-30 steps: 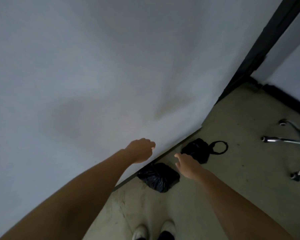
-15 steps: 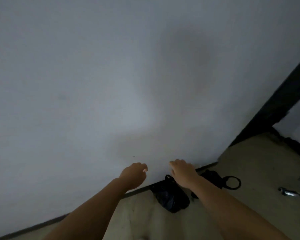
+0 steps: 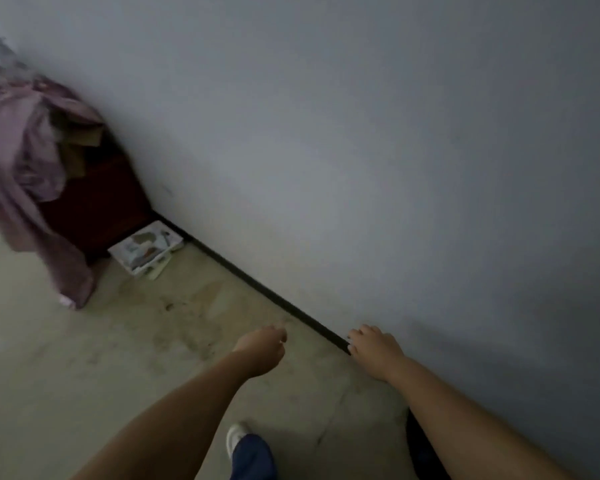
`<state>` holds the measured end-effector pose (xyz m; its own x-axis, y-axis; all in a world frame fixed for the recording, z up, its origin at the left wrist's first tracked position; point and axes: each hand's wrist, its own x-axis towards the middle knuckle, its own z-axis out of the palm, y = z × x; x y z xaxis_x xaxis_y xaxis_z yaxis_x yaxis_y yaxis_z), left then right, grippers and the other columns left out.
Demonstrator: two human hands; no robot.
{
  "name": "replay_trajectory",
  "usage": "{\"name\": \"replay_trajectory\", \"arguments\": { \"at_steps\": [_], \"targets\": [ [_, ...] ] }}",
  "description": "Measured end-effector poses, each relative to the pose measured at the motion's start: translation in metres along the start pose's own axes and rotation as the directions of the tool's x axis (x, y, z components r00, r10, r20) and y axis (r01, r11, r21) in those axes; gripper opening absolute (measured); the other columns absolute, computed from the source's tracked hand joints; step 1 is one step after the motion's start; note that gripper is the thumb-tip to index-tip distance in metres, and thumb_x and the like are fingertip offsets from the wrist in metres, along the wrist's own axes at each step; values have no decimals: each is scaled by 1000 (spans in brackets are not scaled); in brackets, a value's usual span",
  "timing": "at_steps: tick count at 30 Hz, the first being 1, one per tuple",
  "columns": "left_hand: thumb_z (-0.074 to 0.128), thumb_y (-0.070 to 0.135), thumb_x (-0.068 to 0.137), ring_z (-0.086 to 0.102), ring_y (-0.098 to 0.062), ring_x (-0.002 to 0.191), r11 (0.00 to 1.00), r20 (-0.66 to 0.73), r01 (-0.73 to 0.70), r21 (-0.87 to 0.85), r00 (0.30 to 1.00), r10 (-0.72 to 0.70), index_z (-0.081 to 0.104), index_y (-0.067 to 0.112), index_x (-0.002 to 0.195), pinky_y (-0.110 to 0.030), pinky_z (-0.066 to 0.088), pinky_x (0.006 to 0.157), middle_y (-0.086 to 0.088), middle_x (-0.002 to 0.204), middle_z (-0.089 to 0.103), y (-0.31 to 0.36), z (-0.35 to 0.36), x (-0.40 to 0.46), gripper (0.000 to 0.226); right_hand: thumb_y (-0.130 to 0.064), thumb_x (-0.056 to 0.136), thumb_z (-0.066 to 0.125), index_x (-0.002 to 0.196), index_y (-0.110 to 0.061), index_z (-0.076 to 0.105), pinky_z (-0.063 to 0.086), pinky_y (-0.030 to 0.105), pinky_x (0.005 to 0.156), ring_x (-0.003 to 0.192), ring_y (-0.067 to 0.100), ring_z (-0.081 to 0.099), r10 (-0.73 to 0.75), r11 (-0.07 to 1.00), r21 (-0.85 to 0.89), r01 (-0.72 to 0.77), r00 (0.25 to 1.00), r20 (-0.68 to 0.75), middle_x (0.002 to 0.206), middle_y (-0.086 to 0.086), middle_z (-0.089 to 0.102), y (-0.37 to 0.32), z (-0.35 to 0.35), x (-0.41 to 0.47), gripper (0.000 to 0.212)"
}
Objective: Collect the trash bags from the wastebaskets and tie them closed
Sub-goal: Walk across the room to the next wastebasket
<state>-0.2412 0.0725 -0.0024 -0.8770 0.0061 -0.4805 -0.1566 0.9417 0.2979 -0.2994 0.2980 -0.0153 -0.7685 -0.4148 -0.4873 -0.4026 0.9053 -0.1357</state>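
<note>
Both arms reached forward over the pale floor point(image 3: 84, 375), near the foot of a grey wall point(image 3: 361, 133). The left hand point(image 3: 262, 351) hung above the floor with its fingers loosely curled, and its grip held nothing. The right hand point(image 3: 374, 351) was just beside the dark baseboard point(image 3: 257, 285) that ran along the bottom of the wall; its fingers were also loosely bent, and this grip was empty too. The two hands were apart from each other.

Under the right forearm, close to the wall at the lower edge of the view, a dark shape point(image 3: 421, 455) showed. It was mostly hidden by the arm, so I cannot tell if it was a trash bag. No other bag was seen.

In the far left corner a dark red cabinet point(image 3: 97, 209) stood against the wall, with a purple cloth point(image 3: 18, 161) draped over it and hanging down to the floor. A small white stack of printed papers point(image 3: 146, 251) lay on the floor just beside the cabinet, touching the baseboard. At the bottom, one white shoe point(image 3: 235, 436) and a blue trouser leg point(image 3: 253, 459) showed between the arms
</note>
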Motion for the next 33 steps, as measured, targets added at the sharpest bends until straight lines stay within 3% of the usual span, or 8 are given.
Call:
{"name": "replay_trajectory", "arguments": {
  "at_steps": [8,15,21,28,33],
  "targets": [
    [33,23,98,55,-29,113,913,-7,351,-210,933,-360,49,15,128,-40,48,96,-11,130,53,-176,4,-101,35,-32,100,27,131,-15,43,36,43,100,125,31,43,-339,917,-177,358,932,127,138,13,44,-203,0,67,39],
    [35,19,98,52,-32,117,754,-3,564,-335,800,-600,48,12,130,-39,46,97,-14,130,50,-346,0,-196,36,-31,100,28,131,-16,42,33,44,103,126,30,42,-535,791,-207,576,814,226,137,12,44,-422,18,102,37],
    [36,18,97,52,-32,117,612,24,640,-464,700,-713,49,10,129,-35,44,97,-14,131,50,-438,-7,-247,35,-29,100,29,136,-15,41,32,43,106,130,28,40,-655,653,-243,717,696,294,141,11,42,-563,20,113,40],
    [36,16,98,50,-31,120,540,2,637,-550,648,-762,47,9,132,-31,40,95,-15,134,48,-533,-34,-261,37,-30,100,29,136,-17,42,32,43,105,129,28,42,-653,584,-303,753,658,375,141,9,43,-677,24,173,40],
    [36,19,98,51,-31,119,475,4,693,-543,567,-823,49,11,130,-32,40,95,-14,134,50,-639,-66,-260,36,-31,99,31,132,-18,45,34,43,103,128,29,43,-688,501,-353,790,611,391,139,9,45,-777,13,243,38]
  ]
}}
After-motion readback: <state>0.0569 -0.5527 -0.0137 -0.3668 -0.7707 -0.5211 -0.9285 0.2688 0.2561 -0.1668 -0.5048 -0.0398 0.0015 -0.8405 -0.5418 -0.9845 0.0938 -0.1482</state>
